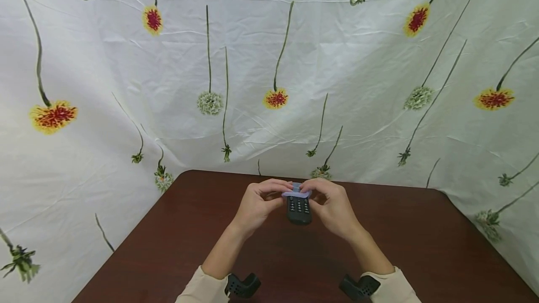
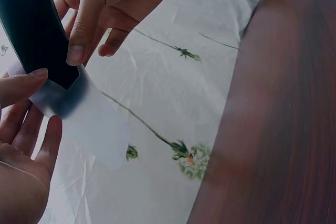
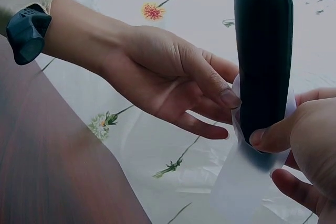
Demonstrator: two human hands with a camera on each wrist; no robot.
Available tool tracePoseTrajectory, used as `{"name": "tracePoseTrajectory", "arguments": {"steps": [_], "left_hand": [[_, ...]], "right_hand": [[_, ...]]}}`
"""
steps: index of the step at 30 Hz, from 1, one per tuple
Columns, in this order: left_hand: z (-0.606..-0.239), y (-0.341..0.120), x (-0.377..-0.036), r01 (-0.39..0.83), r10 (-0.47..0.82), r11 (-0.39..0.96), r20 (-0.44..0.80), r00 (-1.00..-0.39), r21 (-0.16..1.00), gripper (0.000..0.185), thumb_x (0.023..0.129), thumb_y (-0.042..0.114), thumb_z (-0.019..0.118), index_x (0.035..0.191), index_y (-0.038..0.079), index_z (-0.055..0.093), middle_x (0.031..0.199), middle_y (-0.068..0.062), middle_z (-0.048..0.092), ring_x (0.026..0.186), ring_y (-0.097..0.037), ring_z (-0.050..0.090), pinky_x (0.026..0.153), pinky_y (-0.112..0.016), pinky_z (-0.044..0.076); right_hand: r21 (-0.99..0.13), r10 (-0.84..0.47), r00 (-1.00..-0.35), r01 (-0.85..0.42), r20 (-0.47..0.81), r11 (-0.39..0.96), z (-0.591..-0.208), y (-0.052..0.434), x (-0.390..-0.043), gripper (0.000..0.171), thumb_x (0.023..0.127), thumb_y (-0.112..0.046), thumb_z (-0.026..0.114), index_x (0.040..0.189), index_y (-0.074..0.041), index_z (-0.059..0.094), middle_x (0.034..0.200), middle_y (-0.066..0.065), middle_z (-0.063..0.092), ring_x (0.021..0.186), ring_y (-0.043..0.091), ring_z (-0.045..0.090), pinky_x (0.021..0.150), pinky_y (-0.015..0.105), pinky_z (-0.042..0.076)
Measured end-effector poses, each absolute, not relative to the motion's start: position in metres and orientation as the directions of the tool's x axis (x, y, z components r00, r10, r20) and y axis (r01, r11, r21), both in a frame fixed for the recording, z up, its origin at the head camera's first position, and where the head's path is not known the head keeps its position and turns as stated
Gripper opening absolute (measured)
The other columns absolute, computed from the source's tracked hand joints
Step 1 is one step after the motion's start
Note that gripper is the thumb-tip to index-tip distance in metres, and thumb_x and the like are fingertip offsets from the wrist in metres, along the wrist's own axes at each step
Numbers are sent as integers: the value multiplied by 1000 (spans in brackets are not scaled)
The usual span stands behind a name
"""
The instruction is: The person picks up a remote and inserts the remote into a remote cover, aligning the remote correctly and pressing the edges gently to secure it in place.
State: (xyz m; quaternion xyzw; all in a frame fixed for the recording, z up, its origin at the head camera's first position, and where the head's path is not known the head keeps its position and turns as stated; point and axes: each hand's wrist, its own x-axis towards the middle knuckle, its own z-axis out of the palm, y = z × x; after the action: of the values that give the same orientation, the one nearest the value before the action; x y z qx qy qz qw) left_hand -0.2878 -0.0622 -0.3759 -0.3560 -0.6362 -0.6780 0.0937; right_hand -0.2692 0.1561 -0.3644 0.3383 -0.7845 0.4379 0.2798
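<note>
A black handset with a keypad is held over the table, its buttons facing the head camera. A translucent, pale bluish sleeve covers its far end; in the left wrist view the loose part of the sleeve extends past the handset. My left hand pinches the sleeve and handset on the left side. On the right side my right hand pinches them too, its thumb against the handset in the right wrist view. Fingers hide part of the sleeve's edge.
Beneath the hands lies a dark brown wooden table with rounded far corners. A white cloth with printed flowers hangs behind and around it. Black wrist devices sit at both cuffs.
</note>
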Motion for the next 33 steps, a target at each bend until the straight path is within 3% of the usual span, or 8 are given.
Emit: {"name": "tracePoseTrajectory", "arguments": {"steps": [10,18,25,33], "left_hand": [[-376,-61,-287,605,322,-196,634,-704,772,18,88,-14,74,105,-9,76,115,-18,72,121,-34,64,95,-44,54],[-377,-62,-287,614,327,-202,644,-692,763,15,88,-15,72,101,-9,77,115,-18,71,121,-33,63,94,-41,55],[-378,-62,-288,641,330,-195,665,-670,742,16,88,-18,69,99,-9,77,116,-21,70,122,-34,62,93,-39,56],[-376,-61,-287,687,332,-160,695,-638,708,21,90,-18,66,104,-6,76,120,-18,70,131,-33,57,96,-44,54]], "right_hand": [[-477,-279,-585,-798,762,369,-366,157,-270,35,80,19,79,96,-12,75,106,1,72,85,17,67,64,30,57],[-379,-297,-499,-844,814,380,-368,158,-271,40,76,26,72,94,-9,74,106,4,73,92,21,69,63,27,56],[-245,-344,-396,-880,851,408,-369,159,-276,38,75,26,74,95,-6,73,108,5,73,101,25,69,91,21,50],[-223,-333,-361,-894,871,388,-368,160,-276,38,74,25,75,95,-7,73,110,9,72,104,29,68,94,21,49]]}}
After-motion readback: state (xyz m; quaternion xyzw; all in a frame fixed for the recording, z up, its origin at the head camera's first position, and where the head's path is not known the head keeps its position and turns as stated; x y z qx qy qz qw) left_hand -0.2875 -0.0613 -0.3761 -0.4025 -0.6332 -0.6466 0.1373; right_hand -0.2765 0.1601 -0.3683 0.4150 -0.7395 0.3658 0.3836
